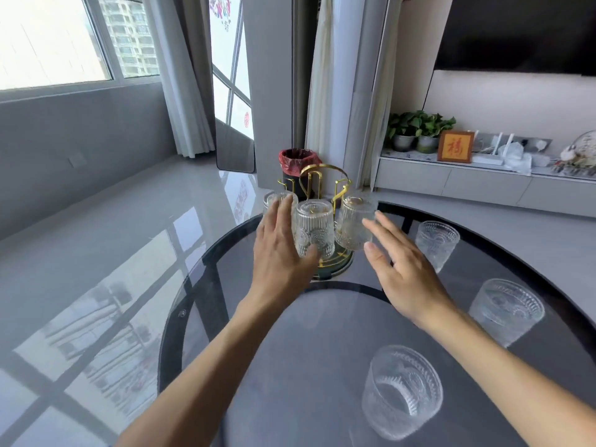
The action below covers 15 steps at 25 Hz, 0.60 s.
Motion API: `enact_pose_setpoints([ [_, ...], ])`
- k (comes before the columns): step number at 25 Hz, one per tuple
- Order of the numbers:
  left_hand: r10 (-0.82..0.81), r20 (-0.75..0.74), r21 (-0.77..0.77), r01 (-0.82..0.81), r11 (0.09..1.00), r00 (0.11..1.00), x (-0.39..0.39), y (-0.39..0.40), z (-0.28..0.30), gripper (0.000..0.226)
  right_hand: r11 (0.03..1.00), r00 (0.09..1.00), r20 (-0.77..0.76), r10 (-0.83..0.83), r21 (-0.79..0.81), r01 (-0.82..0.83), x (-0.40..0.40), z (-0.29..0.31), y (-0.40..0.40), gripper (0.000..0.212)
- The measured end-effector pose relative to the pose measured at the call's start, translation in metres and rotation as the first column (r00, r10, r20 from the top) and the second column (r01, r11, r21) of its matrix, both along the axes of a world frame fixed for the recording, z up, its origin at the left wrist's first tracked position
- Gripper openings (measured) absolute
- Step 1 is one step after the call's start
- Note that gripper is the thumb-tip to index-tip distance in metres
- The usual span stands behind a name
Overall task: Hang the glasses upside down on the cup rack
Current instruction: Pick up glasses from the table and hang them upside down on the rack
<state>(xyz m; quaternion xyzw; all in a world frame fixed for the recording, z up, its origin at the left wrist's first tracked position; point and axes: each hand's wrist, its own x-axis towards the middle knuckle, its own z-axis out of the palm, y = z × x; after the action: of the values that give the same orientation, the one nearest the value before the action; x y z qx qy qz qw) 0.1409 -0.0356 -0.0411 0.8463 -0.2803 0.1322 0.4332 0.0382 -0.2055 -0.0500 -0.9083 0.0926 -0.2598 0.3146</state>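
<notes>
Three ribbed glasses already hang mouth-down on the gold cup rack (325, 185) at the far edge of the round glass table (322, 333): a left glass (272, 200) half hidden, a middle glass (314, 229) facing us, and a right glass (354, 222). By my count that is about half the job done.

Three more stand upright on the table to the right: a far glass (437, 241), a second glass (506, 309) nearer, and a near glass (403, 390) closest to us. Those are left to turn over and hang.

The person's left hand (280, 250) is spread flat against the side of the middle glass, fingers straight and holding nothing. The right hand (403, 269) hovers just beside the right glass, fingers splayed, also empty.

Behind the rack a bin with a red liner (298, 162) stands on the floor, apart from the table. Free pegs seem to lie at the rack's back, so the hung glasses in front may crowd the reach.
</notes>
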Motion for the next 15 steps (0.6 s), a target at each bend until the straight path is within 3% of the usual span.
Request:
enact_pose_setpoints([
  [3, -0.262, -0.117, -0.034, 0.260, 0.965, 0.958, -0.065, -0.004, -0.009, 0.080, 0.959, 0.999, -0.042, -0.017, 0.284, 0.028, -0.056, -0.019, -0.005, 0.038],
  [5, -0.430, -0.275, 0.021, 0.452, 0.892, 0.860, -0.103, -0.005, -0.022, 0.088, 0.905, 0.992, -0.120, -0.033, 0.417, 0.080, -0.082, -0.027, -0.008, 0.037],
  [7, -0.539, -0.329, 0.129, 0.603, 0.788, 0.775, -0.128, -0.005, -0.037, 0.100, 0.794, 0.988, -0.147, -0.040, 0.595, 0.121, -0.100, -0.033, -0.010, 0.037],
  [9, -0.560, -0.254, 0.281, 0.614, 0.737, 0.788, -0.144, -0.005, -0.047, 0.102, 0.669, 0.973, -0.222, -0.066, 0.714, 0.208, -0.116, -0.032, -0.008, 0.035],
  [11, -0.497, -0.128, 0.325, 0.510, 0.796, 0.858, -0.152, -0.005, -0.054, 0.094, 0.580, 0.940, -0.341, -0.017, 0.762, 0.287, -0.126, -0.036, -0.003, 0.032],
  [15, -0.443, -0.094, 0.003, 0.445, 0.896, 0.892, -0.155, -0.002, -0.045, 0.085, 0.465, 0.895, -0.405, 0.187, 0.839, 0.282, -0.137, -0.037, 0.009, 0.038],
])
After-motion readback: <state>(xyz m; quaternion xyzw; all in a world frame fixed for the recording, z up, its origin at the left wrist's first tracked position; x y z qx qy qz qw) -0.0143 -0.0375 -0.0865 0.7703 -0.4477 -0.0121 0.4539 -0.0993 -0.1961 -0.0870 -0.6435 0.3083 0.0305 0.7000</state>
